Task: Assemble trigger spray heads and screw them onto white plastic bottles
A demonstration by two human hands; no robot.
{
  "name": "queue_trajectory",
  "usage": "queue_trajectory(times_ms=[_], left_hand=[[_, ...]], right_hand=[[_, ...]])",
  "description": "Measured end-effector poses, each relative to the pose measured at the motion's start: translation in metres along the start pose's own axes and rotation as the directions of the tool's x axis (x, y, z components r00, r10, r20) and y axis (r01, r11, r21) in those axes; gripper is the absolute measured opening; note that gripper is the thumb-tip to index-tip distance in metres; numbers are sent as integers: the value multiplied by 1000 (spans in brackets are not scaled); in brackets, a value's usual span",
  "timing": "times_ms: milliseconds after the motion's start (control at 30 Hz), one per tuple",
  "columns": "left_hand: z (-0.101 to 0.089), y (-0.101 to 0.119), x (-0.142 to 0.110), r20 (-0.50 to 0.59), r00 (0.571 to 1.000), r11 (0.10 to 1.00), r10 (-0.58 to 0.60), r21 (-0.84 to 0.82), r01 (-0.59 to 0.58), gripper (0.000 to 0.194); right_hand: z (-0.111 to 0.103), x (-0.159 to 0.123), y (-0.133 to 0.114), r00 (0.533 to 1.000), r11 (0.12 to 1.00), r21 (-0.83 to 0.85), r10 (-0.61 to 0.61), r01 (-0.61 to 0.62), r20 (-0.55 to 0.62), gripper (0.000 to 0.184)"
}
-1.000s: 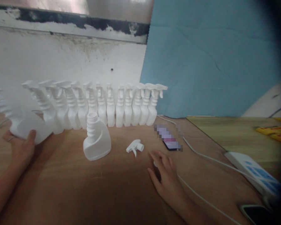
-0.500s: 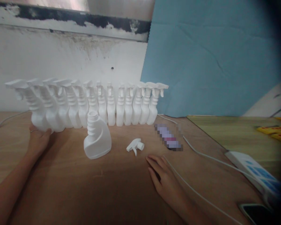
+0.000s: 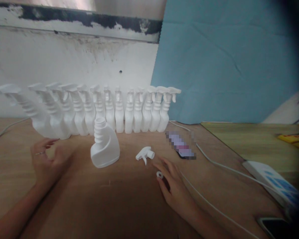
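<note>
Head view: the lower part is mostly taken up by a brown desk (image 3: 109, 205), whose back edge is met by a white wall (image 3: 77, 63) and, toward the right, by a hanging blue cloth (image 3: 219, 66). Along that back edge a row of white spray bottles (image 3: 119, 121) is lined up, trigger tops fitted. By the desk's right edge a white block with blue patches (image 3: 271, 182) is placed, its details blurred. Of the two hands, the left hand (image 3: 46, 156) is held before the row's left end, fingers curled, thumb well parted and nothing gripped; whether the nearest base is touched cannot be told. The right hand (image 3: 173, 182) is held nearer the right edge, its fingers half bent. Between the hands, in front of the row, a topless bottle (image 3: 106, 151) is stood upright (its threaded neck is left bare). Near the back right corner a phone (image 3: 181, 146) is laid. Just beside the right fingertips, a loose trigger top (image 3: 145, 154) is set down. At the right thumb's tip a small white ring (image 3: 158, 173) is seen; whether it is pinched cannot be told.
</note>
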State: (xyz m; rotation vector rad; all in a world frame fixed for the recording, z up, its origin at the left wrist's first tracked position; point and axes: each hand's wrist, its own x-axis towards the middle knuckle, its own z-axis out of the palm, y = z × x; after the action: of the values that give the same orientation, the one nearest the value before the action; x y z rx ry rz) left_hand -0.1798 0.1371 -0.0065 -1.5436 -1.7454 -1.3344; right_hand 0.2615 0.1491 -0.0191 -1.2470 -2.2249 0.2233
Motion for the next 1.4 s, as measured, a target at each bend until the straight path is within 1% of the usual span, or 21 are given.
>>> queue_trajectory(times_ms=[67, 100, 133, 167, 200, 233, 267, 300, 367, 433, 500, 567, 633, 667, 767, 900, 1000, 1067, 1233, 1300, 1400], left_hand=[[-1, 34, -21, 32, 986, 985, 161, -62, -159, 22], [-2, 54, -31, 80, 963, 961, 259, -118, -249, 18], [-2, 75, -41, 140, 920, 922, 366, -187, -338, 15], [-1, 97, -50, 215, 836, 852, 505, -277, -443, 16], [0, 118, -57, 277, 669, 715, 690, -401, -572, 23], [3, 138, -61, 337, 504, 606, 795, -478, -636, 28], [7, 156, -63, 389, 406, 562, 827, -533, -633, 28], [13, 172, -63, 442, 369, 574, 817, -570, -587, 26], [30, 193, -58, 491, 386, 625, 781, -606, -493, 31], [51, 203, -50, 511, 461, 685, 725, -605, -407, 43], [73, 206, -41, 549, 531, 751, 646, -582, -312, 57], [92, 204, -36, 589, 564, 796, 579, -559, -234, 65], [104, 201, -35, 611, 582, 818, 537, -545, -183, 60], [105, 199, -36, 617, 592, 826, 519, -539, -163, 53], [93, 191, -42, 637, 624, 848, 454, -523, -84, 37], [51, 178, -55, 675, 650, 869, 350, -493, 44, 30], [21, 170, -65, 733, 632, 858, 251, -471, 205, 26], [9, 168, -69, 762, 603, 837, 237, -475, 272, 27], [3, 169, -68, 784, 517, 802, 344, -532, 272, 29], [4, 170, -67, 778, 508, 798, 369, -546, 257, 30], [6, 169, -66, 772, 509, 788, 381, -559, 257, 34]], right_hand=[[-1, 2, -2, 999, 1000, -22, -12, 13, 41, 36], [-1, 2, -3, 999, 1000, -24, -11, 12, 53, 33], [-1, 2, -4, 998, 1000, -21, -6, 7, 57, 31], [-1, 2, -5, 999, 1000, -13, 4, -3, 53, 28], [-1, 2, -5, 999, 1000, -3, 14, -13, 44, 26], [-1, 2, -5, 999, 1000, 9, 25, -25, 33, 24], [0, 1, -4, 999, 999, 26, 37, -37, 20, 22], [0, 1, -4, 999, 997, 49, 51, -51, 8, 20], [0, 0, -1, 995, 988, 119, 99, -97, -9, 19], [0, 1, 1, 986, 966, 200, 167, -162, -11, 21], [-1, 1, 2, 977, 945, 250, 214, -209, 5, 20], [-4, 2, 1, 974, 938, 267, 224, -222, 23, 14], [-7, 3, -1, 976, 938, 268, 216, -218, 36, 4], [-8, 2, -3, 977, 941, 264, 208, -212, 43, 7], [-12, -2, -4, 983, 953, 240, 175, -184, 57, 19], [-16, -8, -3, 992, 954, 276, 126, -114, -26, 14], [-16, -9, -5, 994, 950, 311, 25, 9, -105, 22], [-12, -7, -9, 988, 943, 314, -67, 109, -142, 32], [1, 5, -30, 939, 904, 264, -296, 335, -177, 47], [2, 11, -37, 913, 874, 265, -384, 407, -135, 51], [-3, 15, -43, 893, 843, 321, -450, 432, -19, 55]])
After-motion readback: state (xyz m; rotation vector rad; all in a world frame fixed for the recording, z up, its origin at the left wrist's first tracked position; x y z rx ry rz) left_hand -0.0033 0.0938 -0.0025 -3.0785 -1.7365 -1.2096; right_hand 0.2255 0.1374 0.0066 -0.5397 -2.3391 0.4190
